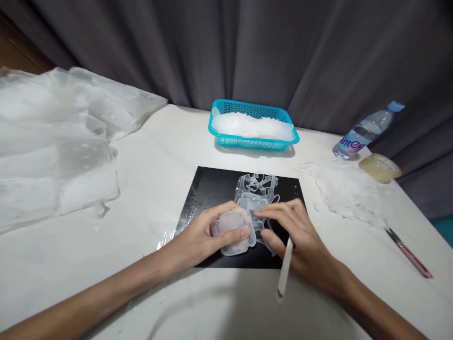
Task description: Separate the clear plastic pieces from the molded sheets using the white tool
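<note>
My left hand [224, 231] grips a translucent, rounded-square plastic piece [235, 231], with the thumb across its face and the fingers behind it. A white pen-like tool [285, 274] is held in my right hand [297, 231], its body sticking out below the palm toward me. The index finger and thumb of that hand are apart, close to the plastic piece's right edge; I cannot tell whether they touch it. Under both hands, a similar translucent sheet with curled thin trimmings [260, 184] lies on a black mat [212, 189].
A blue basket [255, 143] with white, thin material stands at the back. Clear plastic bags [63, 141] cover the left side. On the right are a water bottle [368, 132], a tape roll [380, 167], a heap of clear scraps [350, 193] and a pink-handled tool with metal tips [410, 255].
</note>
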Motion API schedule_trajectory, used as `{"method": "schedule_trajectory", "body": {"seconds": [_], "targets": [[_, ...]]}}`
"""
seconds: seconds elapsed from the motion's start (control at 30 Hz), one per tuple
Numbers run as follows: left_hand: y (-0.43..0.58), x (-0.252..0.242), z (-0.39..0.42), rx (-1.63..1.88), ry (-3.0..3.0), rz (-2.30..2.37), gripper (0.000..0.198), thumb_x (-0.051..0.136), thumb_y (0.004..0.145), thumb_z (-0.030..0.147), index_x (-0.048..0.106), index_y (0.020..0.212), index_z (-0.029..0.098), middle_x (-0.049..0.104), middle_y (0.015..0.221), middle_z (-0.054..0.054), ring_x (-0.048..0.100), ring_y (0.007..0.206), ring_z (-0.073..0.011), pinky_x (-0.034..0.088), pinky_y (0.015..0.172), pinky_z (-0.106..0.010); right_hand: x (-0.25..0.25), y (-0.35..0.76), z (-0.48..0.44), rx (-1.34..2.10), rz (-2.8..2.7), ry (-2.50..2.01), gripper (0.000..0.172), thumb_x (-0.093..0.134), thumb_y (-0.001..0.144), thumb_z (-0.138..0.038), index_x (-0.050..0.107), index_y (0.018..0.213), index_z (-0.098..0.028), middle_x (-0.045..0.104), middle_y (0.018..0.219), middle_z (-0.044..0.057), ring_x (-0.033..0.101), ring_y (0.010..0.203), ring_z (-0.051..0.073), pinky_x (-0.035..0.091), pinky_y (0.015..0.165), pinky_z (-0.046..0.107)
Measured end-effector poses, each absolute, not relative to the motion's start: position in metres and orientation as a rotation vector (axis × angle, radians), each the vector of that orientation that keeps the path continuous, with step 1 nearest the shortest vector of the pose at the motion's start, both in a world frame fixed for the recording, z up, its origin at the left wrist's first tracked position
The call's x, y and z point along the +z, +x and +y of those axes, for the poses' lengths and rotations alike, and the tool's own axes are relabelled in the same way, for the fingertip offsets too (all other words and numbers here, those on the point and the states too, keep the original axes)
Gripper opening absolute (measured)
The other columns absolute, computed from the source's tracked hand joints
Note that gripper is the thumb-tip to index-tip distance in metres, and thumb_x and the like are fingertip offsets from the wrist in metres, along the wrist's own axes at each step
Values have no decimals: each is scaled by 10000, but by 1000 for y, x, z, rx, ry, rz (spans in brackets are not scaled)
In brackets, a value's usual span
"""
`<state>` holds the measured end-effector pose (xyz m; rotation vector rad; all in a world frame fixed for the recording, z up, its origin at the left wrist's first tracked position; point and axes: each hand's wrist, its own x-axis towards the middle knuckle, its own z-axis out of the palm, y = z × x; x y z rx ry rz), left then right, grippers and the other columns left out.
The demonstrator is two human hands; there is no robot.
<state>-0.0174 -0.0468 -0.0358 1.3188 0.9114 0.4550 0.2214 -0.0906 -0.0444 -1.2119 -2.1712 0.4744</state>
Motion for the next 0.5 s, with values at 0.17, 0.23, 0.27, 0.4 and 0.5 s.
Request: {"method": "schedule_trajectory", "body": {"seconds": [0.17,0.23,0.27,0.4,0.5], "targets": [[-16,-41,-51,463,1362,910,324,716,915,495,636,933,182,529,784,34,500,728,-128,388,621,-214,-53,210,-94,885,-1991,-1250,142,534,1042,-220,626,1145,-255,635,1040,29,559,953,175,502,842,306],[-16,-42,-51,449,1382,921,338,703,921,510,638,926,177,526,784,30,494,728,-130,383,619,-217,-56,208,-94,888,-1939,-1285,111,577,1027,-236,658,1098,-267,609,955,14,560,887,167,497,801,295],[-16,-42,-52,440,1389,923,343,694,926,516,644,934,176,533,792,27,492,731,-132,382,620,-218,-57,208,-94,879,-1939,-1284,113,597,1018,-238,670,1098,-270,611,945,14,563,888,169,496,805,299],[-16,-41,-52,409,1384,926,371,674,930,541,658,964,172,554,811,16,498,735,-140,388,625,-225,-57,208,-92,853,-1982,-1210,150,614,1009,-229,697,1130,-266,647,914,23,573,923,186,503,821,321],[-15,-40,-53,386,1389,937,388,670,927,558,644,949,171,560,802,14,519,732,-147,393,624,-231,-59,209,-92,835,-1958,-1212,88,639,990,-228,711,1034,-249,650,884,21,577,897,183,502,802,318]]}}
